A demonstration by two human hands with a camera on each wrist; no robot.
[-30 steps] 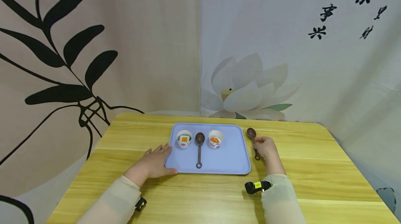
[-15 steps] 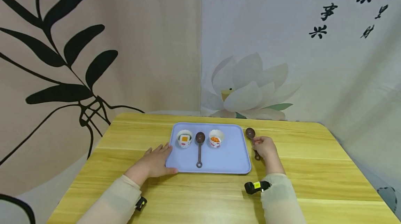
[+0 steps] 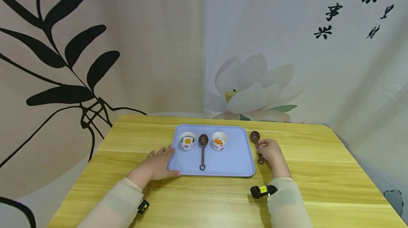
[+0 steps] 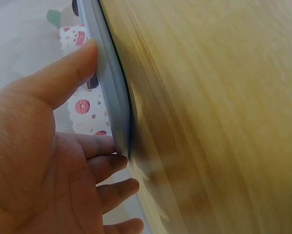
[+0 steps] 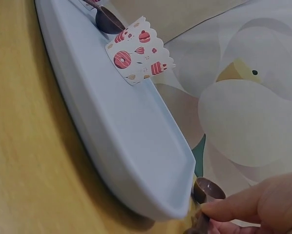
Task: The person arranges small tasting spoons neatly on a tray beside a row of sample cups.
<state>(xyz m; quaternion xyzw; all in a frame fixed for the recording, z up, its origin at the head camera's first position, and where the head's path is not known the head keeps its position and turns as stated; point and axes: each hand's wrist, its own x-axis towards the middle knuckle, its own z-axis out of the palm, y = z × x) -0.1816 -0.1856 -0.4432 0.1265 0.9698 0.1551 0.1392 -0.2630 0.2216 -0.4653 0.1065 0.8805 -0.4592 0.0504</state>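
Note:
A blue tray [image 3: 229, 164] lies on the table. On it stand a patterned paper cup [image 3: 187, 146] with a white and orange piece inside, a brown spoon [image 3: 202, 152], and another paper cup [image 3: 218, 146] holding orange bits. My left hand [image 3: 156, 166] rests against the tray's near left corner, its fingers extended along the side and its thumb at the front rim. Beyond the tray's right side, my right hand [image 3: 270, 150] pinches the handle of a second brown spoon [image 3: 254, 136]. In the right wrist view, thumb and finger hold that spoon [image 5: 209, 187] just beside the tray's end.
The wooden table [image 3: 204, 199] extends around the tray on all sides. Behind it hangs a printed curtain [image 3: 165, 44] with leaves, a lotus and characters. A black wrist camera [image 3: 262, 191] is worn at the right sleeve.
The spoon in my right hand has shifted very slightly nearer to me, its handle end turning a little left. My left hand and the tray look the same.

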